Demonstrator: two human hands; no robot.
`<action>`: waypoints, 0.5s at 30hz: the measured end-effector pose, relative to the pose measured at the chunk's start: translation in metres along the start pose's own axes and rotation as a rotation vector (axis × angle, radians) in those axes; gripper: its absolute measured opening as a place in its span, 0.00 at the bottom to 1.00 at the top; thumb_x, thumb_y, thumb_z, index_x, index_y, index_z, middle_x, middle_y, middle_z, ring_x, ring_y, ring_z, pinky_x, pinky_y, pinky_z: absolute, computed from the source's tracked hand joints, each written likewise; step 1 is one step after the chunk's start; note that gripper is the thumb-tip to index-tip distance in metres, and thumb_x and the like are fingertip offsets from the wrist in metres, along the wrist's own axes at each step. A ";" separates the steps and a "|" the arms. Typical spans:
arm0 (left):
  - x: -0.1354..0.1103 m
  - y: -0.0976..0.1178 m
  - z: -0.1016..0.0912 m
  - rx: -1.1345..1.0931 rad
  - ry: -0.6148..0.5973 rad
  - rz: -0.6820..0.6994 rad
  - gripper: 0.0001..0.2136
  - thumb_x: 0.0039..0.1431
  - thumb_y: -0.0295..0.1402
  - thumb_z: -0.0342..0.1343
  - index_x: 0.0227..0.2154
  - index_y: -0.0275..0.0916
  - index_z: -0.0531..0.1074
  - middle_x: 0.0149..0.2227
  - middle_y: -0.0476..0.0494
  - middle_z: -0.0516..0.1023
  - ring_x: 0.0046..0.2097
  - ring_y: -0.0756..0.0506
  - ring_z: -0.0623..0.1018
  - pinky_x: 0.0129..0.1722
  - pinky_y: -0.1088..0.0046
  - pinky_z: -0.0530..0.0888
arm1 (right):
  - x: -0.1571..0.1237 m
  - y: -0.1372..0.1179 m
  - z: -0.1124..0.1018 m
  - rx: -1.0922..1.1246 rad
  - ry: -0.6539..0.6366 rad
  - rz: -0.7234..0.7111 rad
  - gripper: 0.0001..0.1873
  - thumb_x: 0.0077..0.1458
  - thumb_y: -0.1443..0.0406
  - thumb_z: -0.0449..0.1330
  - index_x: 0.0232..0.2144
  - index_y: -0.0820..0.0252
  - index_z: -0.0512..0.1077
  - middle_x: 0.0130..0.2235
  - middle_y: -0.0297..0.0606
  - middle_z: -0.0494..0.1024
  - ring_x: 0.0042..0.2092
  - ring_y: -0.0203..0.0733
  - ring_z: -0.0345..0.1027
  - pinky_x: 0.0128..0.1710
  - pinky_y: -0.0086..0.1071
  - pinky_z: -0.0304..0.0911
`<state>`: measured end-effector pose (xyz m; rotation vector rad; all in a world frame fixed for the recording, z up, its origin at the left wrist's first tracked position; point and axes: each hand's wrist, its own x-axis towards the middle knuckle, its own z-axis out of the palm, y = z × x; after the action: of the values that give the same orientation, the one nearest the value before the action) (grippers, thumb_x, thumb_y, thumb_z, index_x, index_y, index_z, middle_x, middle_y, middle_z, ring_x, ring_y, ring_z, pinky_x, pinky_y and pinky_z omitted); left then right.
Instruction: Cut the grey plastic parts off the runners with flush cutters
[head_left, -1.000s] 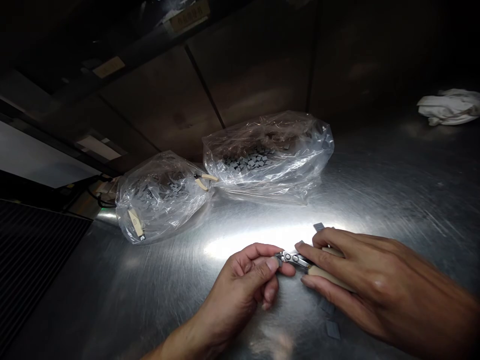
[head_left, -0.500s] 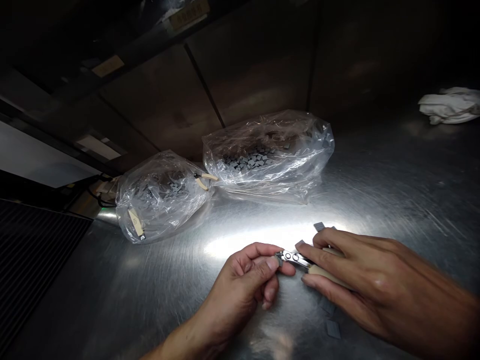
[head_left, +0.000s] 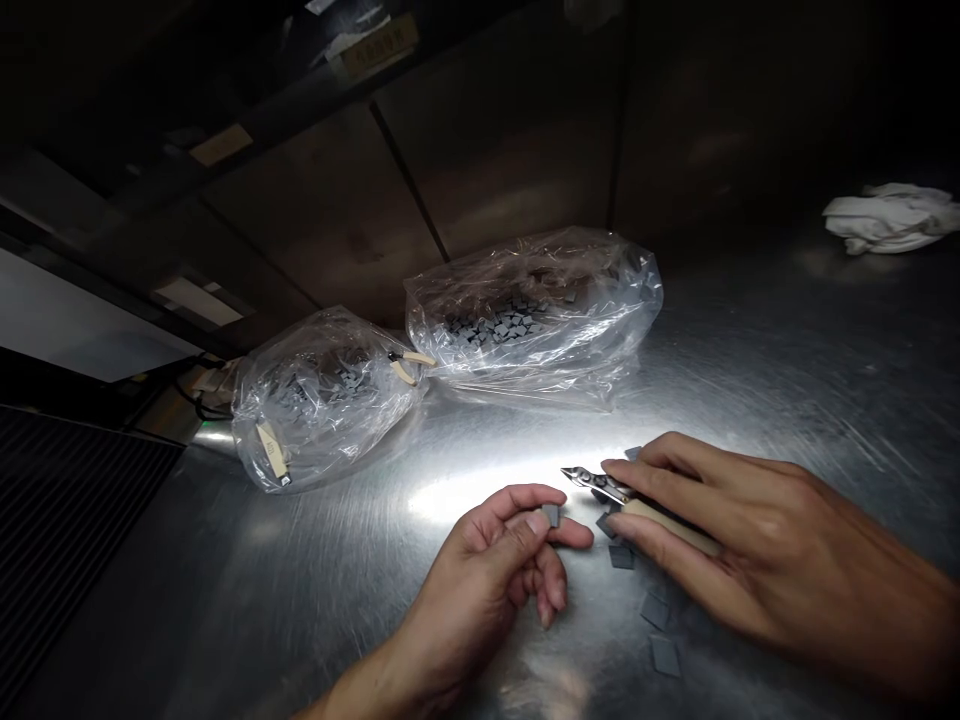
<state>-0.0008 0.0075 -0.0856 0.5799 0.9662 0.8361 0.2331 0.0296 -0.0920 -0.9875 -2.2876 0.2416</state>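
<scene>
Between the thumb and fingers of my left hand (head_left: 502,560) is a small grey square piece (head_left: 552,515), pinched near its edge. My right hand (head_left: 735,545) is wrapped round a pair of cutting nippers (head_left: 596,482) with pale cream handles. The nippers' metal jaws point left, just above and apart from the grey piece. Several loose grey squares (head_left: 655,610) lie on the metal table (head_left: 337,610), below and beside the nippers; my right hand partly covers some of them.
Two clear plastic bags, a left one (head_left: 375,430) and a right one (head_left: 585,345), hold many grey pieces. Another cream-handled tool (head_left: 412,358) lies between them. A cream labelled object (head_left: 271,450) is at the left bag. A crumpled white cloth (head_left: 889,220) lies at far right.
The nippers' jaws have come off the grey piece and moved up, with my right hand slightly raised. My left hand still pinches the piece, now more fully visible.
</scene>
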 end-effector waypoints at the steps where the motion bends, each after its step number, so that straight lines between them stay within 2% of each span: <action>1: 0.000 0.000 0.000 -0.017 0.000 -0.011 0.08 0.66 0.32 0.61 0.45 0.34 0.75 0.39 0.37 0.85 0.23 0.54 0.75 0.22 0.80 0.69 | 0.000 0.002 0.000 -0.011 0.001 0.005 0.12 0.70 0.62 0.55 0.49 0.59 0.75 0.43 0.40 0.77 0.36 0.40 0.74 0.32 0.32 0.70; 4: 0.001 0.003 0.001 -0.092 0.006 -0.030 0.07 0.66 0.30 0.60 0.45 0.34 0.72 0.40 0.35 0.86 0.22 0.53 0.76 0.21 0.80 0.71 | -0.001 0.004 -0.001 -0.029 0.009 0.002 0.14 0.69 0.62 0.56 0.53 0.59 0.73 0.43 0.41 0.77 0.36 0.40 0.74 0.32 0.33 0.70; 8: 0.001 0.007 0.001 -0.139 0.018 -0.053 0.06 0.67 0.29 0.58 0.43 0.34 0.71 0.39 0.35 0.85 0.24 0.52 0.79 0.21 0.81 0.73 | -0.002 0.001 -0.002 -0.025 0.008 -0.012 0.15 0.68 0.62 0.56 0.54 0.59 0.74 0.44 0.42 0.77 0.38 0.43 0.75 0.33 0.34 0.70; 13: 0.000 0.007 -0.002 -0.160 0.016 -0.067 0.07 0.65 0.32 0.62 0.40 0.35 0.71 0.36 0.39 0.85 0.24 0.51 0.79 0.21 0.81 0.73 | -0.001 -0.001 0.000 -0.042 0.014 -0.040 0.12 0.68 0.62 0.56 0.47 0.60 0.76 0.43 0.43 0.77 0.36 0.43 0.74 0.31 0.34 0.68; 15: 0.001 0.007 -0.002 -0.161 0.014 -0.067 0.08 0.64 0.32 0.64 0.39 0.36 0.71 0.35 0.40 0.84 0.24 0.52 0.79 0.21 0.81 0.73 | 0.000 -0.001 0.001 -0.047 0.017 -0.051 0.12 0.68 0.62 0.56 0.48 0.60 0.76 0.43 0.43 0.77 0.37 0.43 0.75 0.30 0.35 0.68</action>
<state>-0.0048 0.0123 -0.0813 0.4011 0.9169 0.8501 0.2316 0.0285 -0.0925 -0.9495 -2.3094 0.1577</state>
